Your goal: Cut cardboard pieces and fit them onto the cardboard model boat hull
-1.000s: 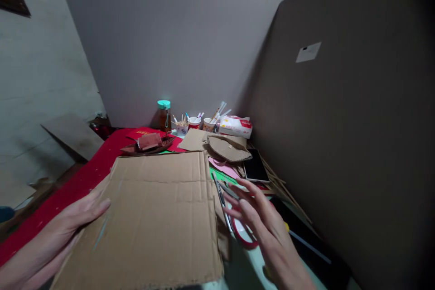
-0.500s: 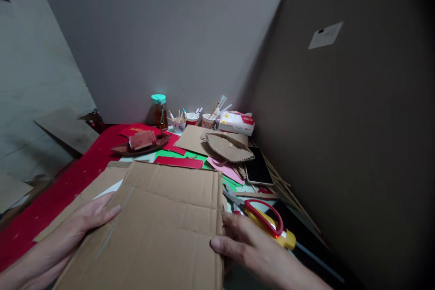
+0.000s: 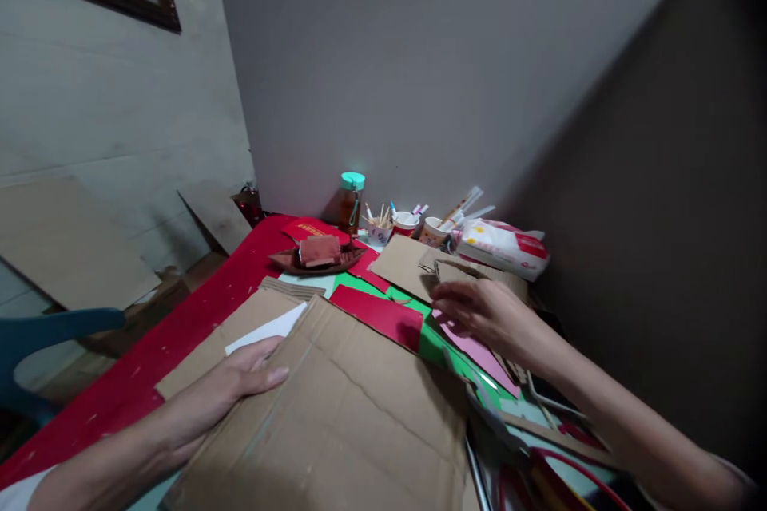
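Observation:
My left hand grips the left edge of a flat, creased cardboard sheet, thumb on top and the other fingers underneath. A pale line runs along that side of the sheet. My right hand is off the sheet, at a boat-shaped cardboard piece; its fingers are bent and slightly apart, with the thumb hidden. Whether they touch the piece is unclear. Below that hand lies a pink paper piece. Scissors with red handles lie blurred beside the sheet's right edge.
A brown model boat, a red strip, and more cardboard lie on the table. Behind stand a teal-lidded bottle, cups of sticks and pens, and a tissue pack. A grey wall rises behind.
My right hand has let go of the sheet's right edge and moved forward to the boat-shaped cardboard piece. My left hand still holds the sheet. The view has swung left.

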